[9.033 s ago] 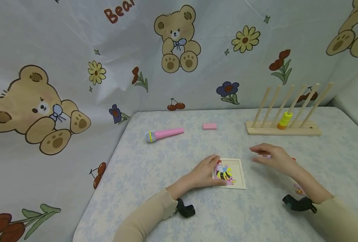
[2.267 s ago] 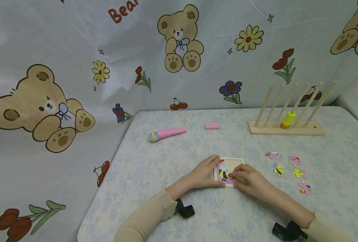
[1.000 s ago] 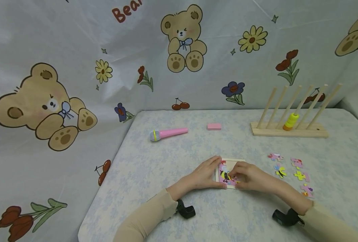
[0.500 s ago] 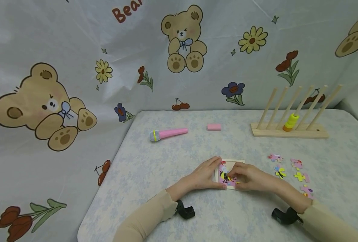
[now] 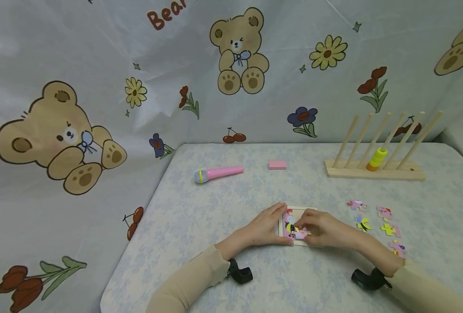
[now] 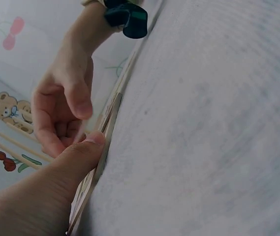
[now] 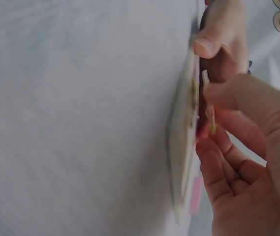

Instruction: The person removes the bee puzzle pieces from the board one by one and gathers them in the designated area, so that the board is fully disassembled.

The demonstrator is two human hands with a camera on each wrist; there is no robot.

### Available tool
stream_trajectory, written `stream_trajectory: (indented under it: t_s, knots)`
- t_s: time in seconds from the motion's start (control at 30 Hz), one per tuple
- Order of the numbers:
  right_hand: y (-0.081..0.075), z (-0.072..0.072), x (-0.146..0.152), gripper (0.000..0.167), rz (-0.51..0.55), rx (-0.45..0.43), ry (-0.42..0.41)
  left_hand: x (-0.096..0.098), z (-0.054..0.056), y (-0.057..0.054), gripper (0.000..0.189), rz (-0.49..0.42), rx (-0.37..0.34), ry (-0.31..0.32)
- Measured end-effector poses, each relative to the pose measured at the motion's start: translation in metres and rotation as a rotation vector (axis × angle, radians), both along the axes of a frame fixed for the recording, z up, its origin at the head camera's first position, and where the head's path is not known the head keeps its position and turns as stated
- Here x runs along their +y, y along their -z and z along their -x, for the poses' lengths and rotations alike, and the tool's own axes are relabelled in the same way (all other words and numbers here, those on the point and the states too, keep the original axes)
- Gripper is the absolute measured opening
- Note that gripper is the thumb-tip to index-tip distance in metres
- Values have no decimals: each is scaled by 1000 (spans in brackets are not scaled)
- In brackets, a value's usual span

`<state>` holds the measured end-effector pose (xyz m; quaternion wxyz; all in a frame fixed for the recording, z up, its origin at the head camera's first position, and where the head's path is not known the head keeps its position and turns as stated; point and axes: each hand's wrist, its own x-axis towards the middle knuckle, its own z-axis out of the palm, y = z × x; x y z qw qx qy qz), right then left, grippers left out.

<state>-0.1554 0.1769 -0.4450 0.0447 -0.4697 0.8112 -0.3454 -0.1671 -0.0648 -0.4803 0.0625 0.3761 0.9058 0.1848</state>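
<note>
My left hand [image 5: 260, 227] grips the left side of a small wooden puzzle tray [image 5: 302, 208], with the thumb [image 6: 94, 137] on its near edge and the fingers at the far left corner. Pink, yellow and black picture pieces [image 5: 289, 216] fill the tray's left part; bare wood shows at the upper right. Over the tray, my right hand [image 5: 329, 229] pinches a puzzle piece [image 7: 211, 118] between thumb and fingers. The right wrist view has this piece edge-on, raised off the tray. My right fingers hide the tray's right side in the head view.
Several loose puzzle pieces [image 5: 363, 223] lie right of the tray. Behind them stands a wooden peg rack [image 5: 376, 173] with yellow and orange beads [image 5: 377, 159] on one peg. A pink toy microphone [image 5: 219, 173] and a pink block [image 5: 277, 165] lie farther back on the table.
Nine seconds ago my right hand was above the loose pieces; it has since moved left over the tray. Within the last half second the pinched piece has tilted up. My left hand keeps its grip.
</note>
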Motion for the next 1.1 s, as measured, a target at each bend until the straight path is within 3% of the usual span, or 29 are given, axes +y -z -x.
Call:
stream_trajectory:
  t_s: [0.17, 0.4, 0.63, 1.0, 1.1]
  knots:
    - [-19, -1, 18, 36, 84, -31, 45, 2, 0, -1, 103, 13, -4, -9]
    - [-39, -16, 66, 39, 21, 39, 244, 4, 0, -2, 103, 14, -10, -7]
    - [-23, -29, 109, 41, -3, 118, 363, 2, -2, 0, 103, 3, -12, -9]
    - [3, -38, 135, 42, -66, 208, 428, 2, -2, -2, 104, 5, -20, -16]
    - [6, -39, 136, 43, -36, 220, 403, 2, -2, -2, 104, 7, -23, -15]
